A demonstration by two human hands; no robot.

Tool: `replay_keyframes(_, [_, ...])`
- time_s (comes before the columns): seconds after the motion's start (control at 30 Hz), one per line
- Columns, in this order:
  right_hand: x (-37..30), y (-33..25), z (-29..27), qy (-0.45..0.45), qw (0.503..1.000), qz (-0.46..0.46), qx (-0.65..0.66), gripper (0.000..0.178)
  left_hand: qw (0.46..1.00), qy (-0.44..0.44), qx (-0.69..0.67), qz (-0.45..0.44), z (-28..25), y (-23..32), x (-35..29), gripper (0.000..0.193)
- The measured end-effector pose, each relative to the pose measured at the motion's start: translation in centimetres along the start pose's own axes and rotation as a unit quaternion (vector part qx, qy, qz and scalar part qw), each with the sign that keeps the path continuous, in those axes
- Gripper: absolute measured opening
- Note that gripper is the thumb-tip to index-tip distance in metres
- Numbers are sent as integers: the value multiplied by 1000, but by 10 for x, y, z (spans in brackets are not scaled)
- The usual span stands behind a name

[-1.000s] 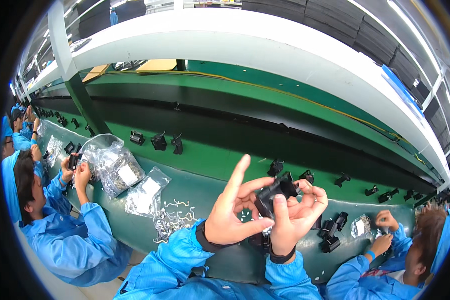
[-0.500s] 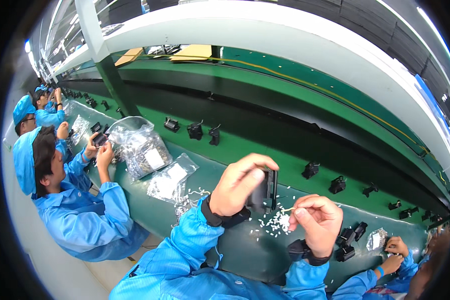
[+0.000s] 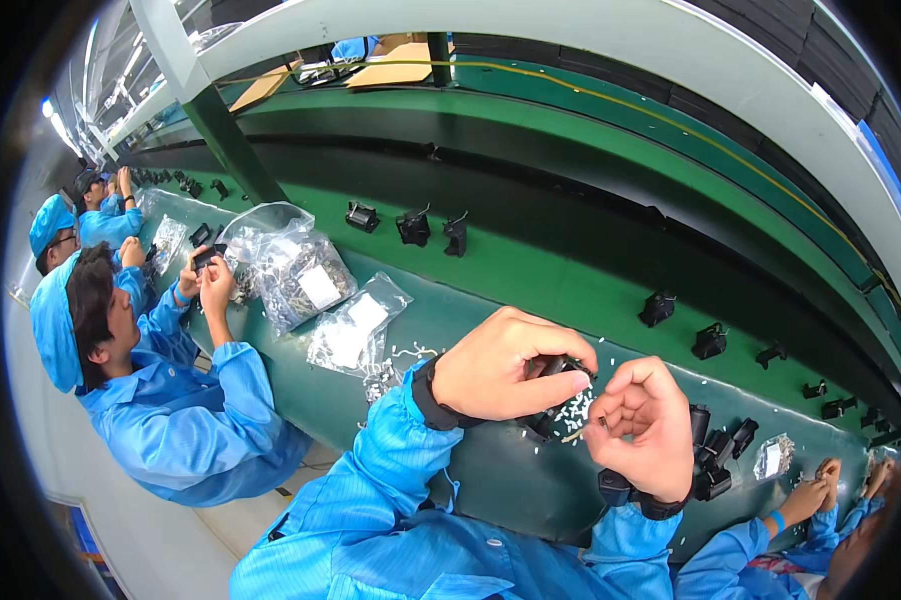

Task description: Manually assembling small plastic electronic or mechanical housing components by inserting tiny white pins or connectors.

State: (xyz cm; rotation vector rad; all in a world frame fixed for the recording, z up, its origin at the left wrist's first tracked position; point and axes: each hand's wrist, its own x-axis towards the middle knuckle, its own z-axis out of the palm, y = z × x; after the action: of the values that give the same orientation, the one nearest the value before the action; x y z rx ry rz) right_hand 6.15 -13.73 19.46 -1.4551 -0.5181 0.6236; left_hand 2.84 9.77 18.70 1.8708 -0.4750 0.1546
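My left hand [image 3: 501,368] is wrapped round a black plastic housing [image 3: 543,424], tilted just over the bench and partly hidden by my fingers. My right hand [image 3: 649,432] is closed in a pinch close beside it, thumb against forefinger. Something tiny seems to sit at those fingertips, too small to make out. Below and between both hands lies a scatter of small white pieces [image 3: 575,412] on the green bench top [image 3: 491,480].
Plastic bags of small parts [image 3: 306,280] lie to the left, with a flatter bag [image 3: 361,325] nearer me. Black housings [image 3: 716,455] cluster right of my right hand. More black parts [image 3: 414,228] stand along the green belt [image 3: 561,290]. Co-workers in blue [image 3: 186,420] sit at both sides.
My left hand has turned the housing over and lowered it toward the white pieces. My right hand has rotated, its palm now showing more; the thin pale strip at its fingertips no longer shows clearly.
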Motion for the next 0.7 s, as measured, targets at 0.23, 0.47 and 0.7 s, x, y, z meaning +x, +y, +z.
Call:
replay_keyframes(0.23, [0,1,2,-8,1000,6,-17,42,999,-4,28,18,5,-2,1,19])
replay_keyframes(0.47, [4,12,13,23,998,-38,50,37,998,35,33,-48,3,2,3,19])
replay_keyframes(0.7, [6,15,17,38,989,-137,-39,34,990,92,-22,-104,6,-3,0,22])
